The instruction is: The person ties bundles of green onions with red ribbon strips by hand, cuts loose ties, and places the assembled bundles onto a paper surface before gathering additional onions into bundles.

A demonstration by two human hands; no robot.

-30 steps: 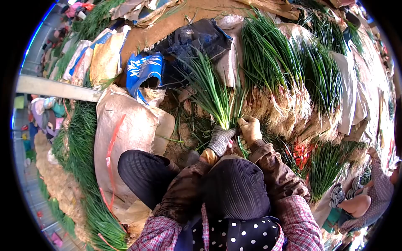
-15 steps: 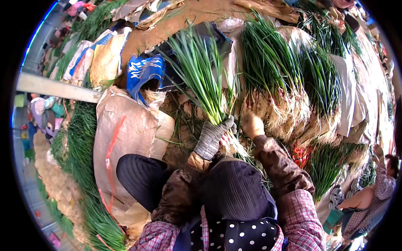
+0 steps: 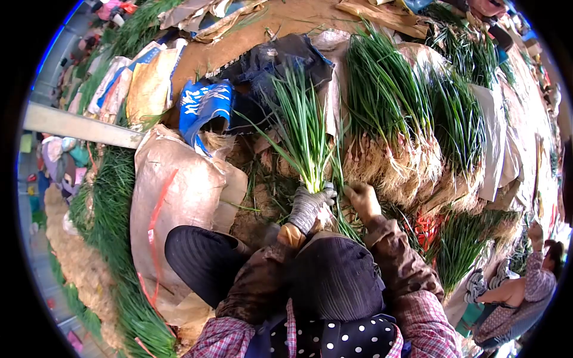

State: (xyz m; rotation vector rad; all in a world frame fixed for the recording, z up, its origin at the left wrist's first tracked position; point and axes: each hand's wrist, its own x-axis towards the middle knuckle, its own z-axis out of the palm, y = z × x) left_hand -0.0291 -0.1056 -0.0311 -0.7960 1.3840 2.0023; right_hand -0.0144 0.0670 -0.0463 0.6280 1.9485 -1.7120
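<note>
A bunch of long green leafy stalks (image 3: 304,131) stands fanned out in front of my knees, its pale lower stems gripped in my left hand (image 3: 309,206), which wears a grey knitted glove. Below that hand a bit of pale root shows. My right hand (image 3: 362,200) is just to the right, fingers curled together beside some thin green leaves; whatever lies between its fingertips is too small to make out. Larger bundles of the same stalks (image 3: 388,89), with pale stringy roots toward me, lie ahead to the right.
A tan sack (image 3: 173,203) with a red strip lies left of my knee. Ahead are a blue printed bag (image 3: 205,107) and dark plastic sheeting (image 3: 274,59). More stalks (image 3: 113,203) line the far left. Another person (image 3: 525,292) sits at the lower right.
The bunch has tipped more upright and sits lower than half a second ago, with fewer roots showing. My right hand has moved slightly down. The person at right has shifted.
</note>
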